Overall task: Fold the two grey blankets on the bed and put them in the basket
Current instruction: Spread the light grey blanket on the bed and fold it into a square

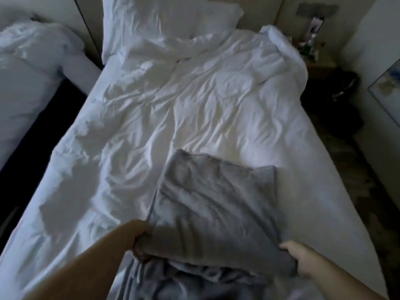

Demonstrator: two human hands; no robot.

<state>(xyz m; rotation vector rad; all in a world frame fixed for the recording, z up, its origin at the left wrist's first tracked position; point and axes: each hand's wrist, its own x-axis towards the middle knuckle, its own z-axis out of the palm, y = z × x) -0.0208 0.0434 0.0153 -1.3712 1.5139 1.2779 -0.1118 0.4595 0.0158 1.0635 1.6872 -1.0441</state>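
Note:
A folded grey blanket (214, 204) lies on the near part of the white bed (173, 109), its far end flat on the sheet. My left hand (136, 237) grips its near left corner. My right hand (300, 258) holds its near right edge with fingers curled under the fabric. A second grey blanket (184, 282) lies crumpled under the near edge of the folded one, at the bottom of the view. No basket shows.
A rumpled white duvet (216, 68) and a pillow (164, 20) cover the head of the bed. Another white bed (26, 79) stands to the left across a dark gap. A cluttered nightstand (316, 55) and dark floor lie to the right.

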